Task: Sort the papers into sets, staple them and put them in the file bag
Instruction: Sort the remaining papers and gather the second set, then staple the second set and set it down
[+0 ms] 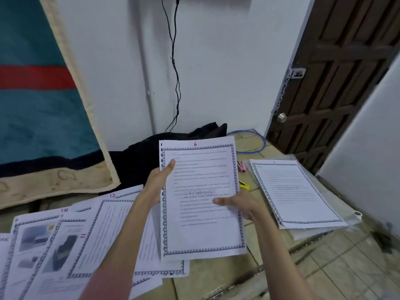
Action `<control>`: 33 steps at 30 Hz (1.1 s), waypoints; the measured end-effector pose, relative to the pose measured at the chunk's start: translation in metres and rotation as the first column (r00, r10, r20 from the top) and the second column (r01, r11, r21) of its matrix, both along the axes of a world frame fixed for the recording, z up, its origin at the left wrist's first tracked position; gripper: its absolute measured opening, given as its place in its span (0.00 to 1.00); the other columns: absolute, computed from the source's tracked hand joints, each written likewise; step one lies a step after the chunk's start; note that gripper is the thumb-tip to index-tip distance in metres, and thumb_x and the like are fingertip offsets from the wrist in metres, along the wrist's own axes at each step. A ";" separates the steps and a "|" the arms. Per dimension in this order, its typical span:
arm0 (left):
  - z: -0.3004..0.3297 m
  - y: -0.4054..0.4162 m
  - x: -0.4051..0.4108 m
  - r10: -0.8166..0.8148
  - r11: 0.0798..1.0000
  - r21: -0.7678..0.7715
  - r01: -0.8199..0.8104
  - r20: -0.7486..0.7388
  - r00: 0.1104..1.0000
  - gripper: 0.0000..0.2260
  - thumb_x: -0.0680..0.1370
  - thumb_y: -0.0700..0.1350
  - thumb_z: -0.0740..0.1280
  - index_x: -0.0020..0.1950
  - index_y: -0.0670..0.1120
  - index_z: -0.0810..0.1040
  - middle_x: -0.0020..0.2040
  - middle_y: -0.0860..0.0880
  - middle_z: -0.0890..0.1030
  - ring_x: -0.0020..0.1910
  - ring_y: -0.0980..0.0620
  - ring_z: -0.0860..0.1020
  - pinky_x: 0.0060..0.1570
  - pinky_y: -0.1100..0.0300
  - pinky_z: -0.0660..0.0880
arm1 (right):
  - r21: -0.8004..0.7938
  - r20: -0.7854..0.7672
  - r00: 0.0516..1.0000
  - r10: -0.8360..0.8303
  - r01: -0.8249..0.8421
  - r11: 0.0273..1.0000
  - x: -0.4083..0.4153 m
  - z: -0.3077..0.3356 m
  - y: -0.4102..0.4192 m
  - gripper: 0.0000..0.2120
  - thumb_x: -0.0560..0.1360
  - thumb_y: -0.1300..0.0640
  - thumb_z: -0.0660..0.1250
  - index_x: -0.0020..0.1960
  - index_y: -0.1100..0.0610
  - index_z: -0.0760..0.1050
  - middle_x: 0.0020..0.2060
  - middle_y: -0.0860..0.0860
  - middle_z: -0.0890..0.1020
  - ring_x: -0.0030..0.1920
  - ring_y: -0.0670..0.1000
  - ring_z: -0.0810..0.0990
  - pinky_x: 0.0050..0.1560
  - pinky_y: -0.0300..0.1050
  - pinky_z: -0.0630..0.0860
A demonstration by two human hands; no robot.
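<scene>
I hold a bordered printed sheet (201,234), marked 6 at its top, upright over the floor. My left hand (158,180) grips its left edge with the thumb on the front. My right hand (240,205) grips its right edge near the middle. Several loose numbered pages (75,241) lie fanned out on the floor at the lower left. To the right, a neat set of pages (296,195) marked 1 rests on a clear plastic file bag (346,226). A pink stapler (242,166) and a small yellow object (244,185) lie between the held sheet and that set.
A teal and red rug (43,105) leans on the wall at left. Dark cloth (138,161) is heaped by the wall under a hanging black cable (175,68). A blue cable (257,141) loops near a brown door (337,83). Tiled floor (335,267) spreads at right.
</scene>
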State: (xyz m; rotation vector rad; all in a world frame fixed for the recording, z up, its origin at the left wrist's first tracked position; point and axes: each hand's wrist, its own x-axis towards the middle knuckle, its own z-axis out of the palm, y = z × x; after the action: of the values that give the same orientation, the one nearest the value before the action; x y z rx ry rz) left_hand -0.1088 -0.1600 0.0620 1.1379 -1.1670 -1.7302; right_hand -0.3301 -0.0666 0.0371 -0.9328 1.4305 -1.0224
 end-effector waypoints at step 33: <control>-0.047 -0.020 -0.035 -0.170 0.976 -0.062 0.208 0.375 0.911 0.12 0.77 0.52 0.65 0.56 0.47 0.79 0.48 0.51 0.83 0.49 0.52 0.82 0.53 0.55 0.78 | 0.061 -0.872 0.486 0.061 -0.016 0.998 -0.079 -0.067 -0.072 0.09 0.78 0.66 0.56 0.45 0.57 0.73 0.43 0.55 0.77 0.48 0.51 0.71 0.48 0.42 0.65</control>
State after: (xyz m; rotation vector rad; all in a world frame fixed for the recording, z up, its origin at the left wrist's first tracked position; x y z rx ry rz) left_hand -0.1435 -0.1796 0.0150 1.3631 -1.6221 -1.6167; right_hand -0.4092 -0.1388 -0.0301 -1.5767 2.2465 -0.4139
